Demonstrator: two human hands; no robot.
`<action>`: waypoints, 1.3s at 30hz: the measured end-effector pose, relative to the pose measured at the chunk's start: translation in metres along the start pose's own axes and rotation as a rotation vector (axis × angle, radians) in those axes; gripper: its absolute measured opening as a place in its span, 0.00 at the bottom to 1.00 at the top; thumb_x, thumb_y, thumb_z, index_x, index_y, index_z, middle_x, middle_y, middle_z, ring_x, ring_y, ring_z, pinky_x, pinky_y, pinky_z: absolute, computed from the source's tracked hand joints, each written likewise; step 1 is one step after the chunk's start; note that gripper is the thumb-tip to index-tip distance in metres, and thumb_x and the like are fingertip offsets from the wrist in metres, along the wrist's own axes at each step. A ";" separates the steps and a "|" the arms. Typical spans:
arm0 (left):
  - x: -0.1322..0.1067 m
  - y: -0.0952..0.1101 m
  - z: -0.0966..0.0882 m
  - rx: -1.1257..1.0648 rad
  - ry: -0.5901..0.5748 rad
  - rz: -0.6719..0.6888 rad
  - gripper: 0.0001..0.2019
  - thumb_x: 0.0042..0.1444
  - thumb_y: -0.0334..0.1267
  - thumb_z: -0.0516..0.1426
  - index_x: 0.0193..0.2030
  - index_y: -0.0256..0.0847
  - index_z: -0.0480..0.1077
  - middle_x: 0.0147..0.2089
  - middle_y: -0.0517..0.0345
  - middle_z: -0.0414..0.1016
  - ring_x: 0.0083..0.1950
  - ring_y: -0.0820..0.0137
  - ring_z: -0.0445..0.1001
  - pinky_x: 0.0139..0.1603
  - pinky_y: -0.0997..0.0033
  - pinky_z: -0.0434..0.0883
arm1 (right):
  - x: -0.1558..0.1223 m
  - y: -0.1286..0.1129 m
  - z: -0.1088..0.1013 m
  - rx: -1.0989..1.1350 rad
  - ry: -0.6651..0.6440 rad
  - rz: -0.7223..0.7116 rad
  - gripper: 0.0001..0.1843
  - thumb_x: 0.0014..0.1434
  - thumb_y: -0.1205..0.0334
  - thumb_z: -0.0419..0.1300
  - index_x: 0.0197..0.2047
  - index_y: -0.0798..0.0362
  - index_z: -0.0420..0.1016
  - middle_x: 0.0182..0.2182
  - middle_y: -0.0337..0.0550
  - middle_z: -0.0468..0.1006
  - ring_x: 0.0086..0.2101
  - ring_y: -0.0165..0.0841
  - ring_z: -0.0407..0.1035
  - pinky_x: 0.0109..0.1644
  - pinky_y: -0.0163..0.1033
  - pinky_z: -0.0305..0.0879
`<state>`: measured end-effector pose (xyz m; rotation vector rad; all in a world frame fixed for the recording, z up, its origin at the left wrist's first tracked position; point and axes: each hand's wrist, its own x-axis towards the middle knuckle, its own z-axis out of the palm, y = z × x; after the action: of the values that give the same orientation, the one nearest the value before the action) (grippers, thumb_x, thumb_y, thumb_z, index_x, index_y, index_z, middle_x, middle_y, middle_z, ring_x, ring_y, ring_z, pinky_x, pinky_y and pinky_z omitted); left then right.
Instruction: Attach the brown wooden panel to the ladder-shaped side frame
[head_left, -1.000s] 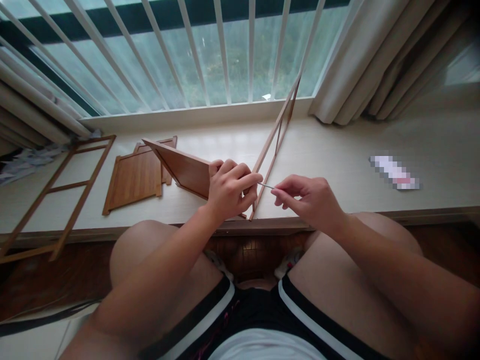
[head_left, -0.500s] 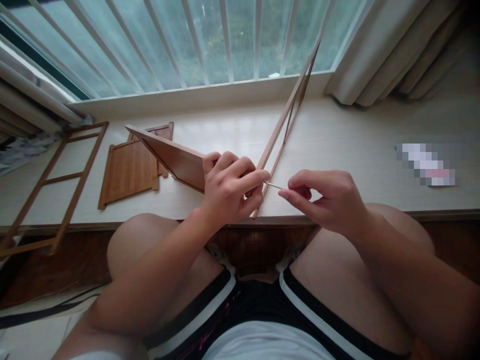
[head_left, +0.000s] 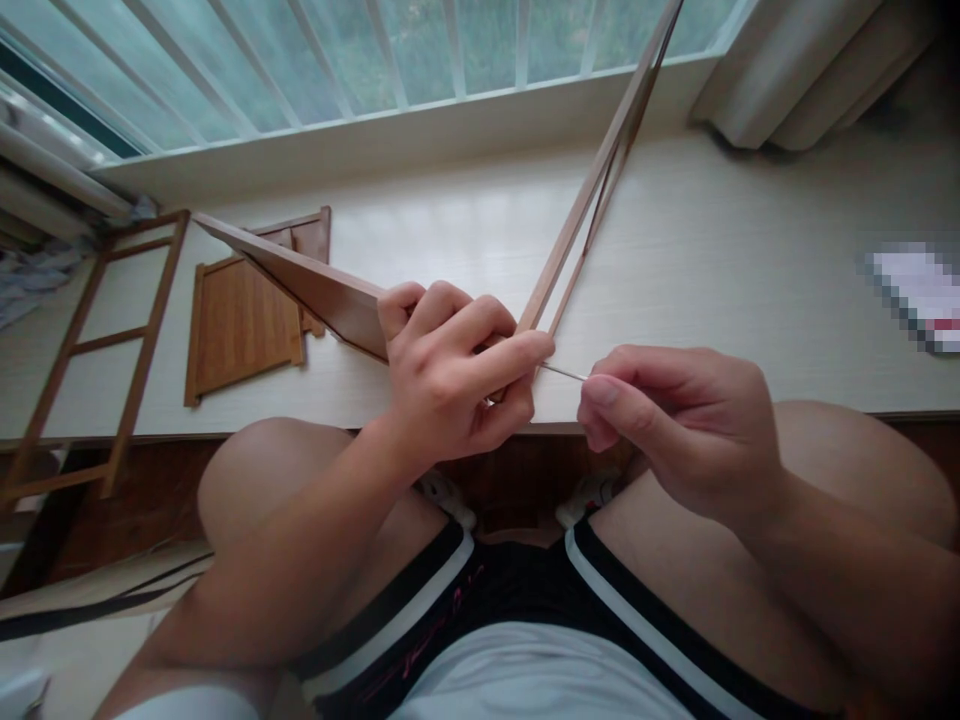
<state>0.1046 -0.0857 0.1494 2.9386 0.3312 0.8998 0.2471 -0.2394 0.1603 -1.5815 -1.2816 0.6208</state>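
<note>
Pin [head_left: 562, 371] lies level — pinched by right hand [head_left: 675, 430].

Panel [head_left: 315, 290] in left hand [head_left: 450, 375]: reddish-brown wood, smooth, matt sheen. Frame [head_left: 600, 175] rising beyond same hand: slim wooden bars, same tone, smooth. Pin [head_left: 562, 372] between left hand and right hand [head_left: 675, 425]: thin metal, bright, glossy. Sill [head_left: 712, 280] beyond hands: pale wood-grain laminate, smooth, faint gloss. Flat panel [head_left: 244, 325] left of left hand: wood, visible grain, matt. Ladder frame [head_left: 97, 340] further left: bare wood. Curtain [head_left: 795, 70] beyond right hand: cloth, matt.
</note>
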 end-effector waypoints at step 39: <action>-0.001 -0.002 0.000 0.004 -0.047 -0.048 0.13 0.56 0.46 0.49 0.44 0.59 0.72 0.36 0.60 0.72 0.46 0.70 0.66 0.58 0.49 0.54 | -0.016 0.013 0.009 -0.034 0.148 -0.101 0.06 0.59 0.60 0.58 0.33 0.52 0.73 0.25 0.40 0.75 0.25 0.24 0.67 0.28 0.30 0.63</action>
<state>0.1033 -0.0840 0.1486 2.9364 0.3987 0.8233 0.2402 -0.2506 0.1425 -1.5497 -1.2577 0.4126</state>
